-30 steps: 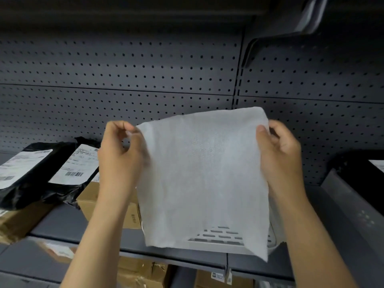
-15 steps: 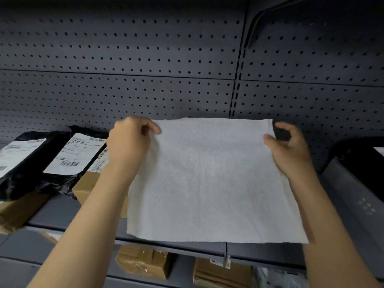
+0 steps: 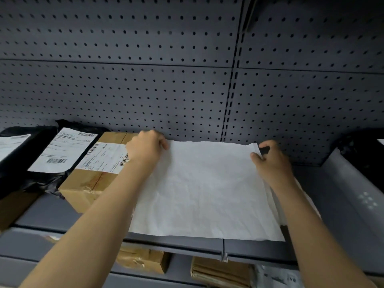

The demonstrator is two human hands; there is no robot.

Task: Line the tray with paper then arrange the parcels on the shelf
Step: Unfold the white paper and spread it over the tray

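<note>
Nearest, below the front lip of the shelf [image 3: 178,245], cardboard boxes [image 3: 143,259] sit on a lower level. On the shelf itself the white paper [image 3: 203,192] lies spread almost flat, its near edge reaching the lip; the tray it is meant to line is fully covered here, apart perhaps from a pale strip at the paper's right side that I cannot identify for sure. Farther back, both hands pinch the far corners so the sheet stays taut and square as it goes down: the left hand [image 3: 146,147] is curled closed on the far left corner, the right hand [image 3: 272,161] grips the far right corner between thumb and fingers, that corner folded up a little. To the left, a brown parcel [image 3: 97,173] lies just beside the paper, with black bagged parcels [image 3: 41,154] beyond it, waiting to be arranged. Compared with half a second ago, the sheet has dropped from a slanted hold in the air to lying on the shelf, and the hands have moved farther back and lower.
</note>
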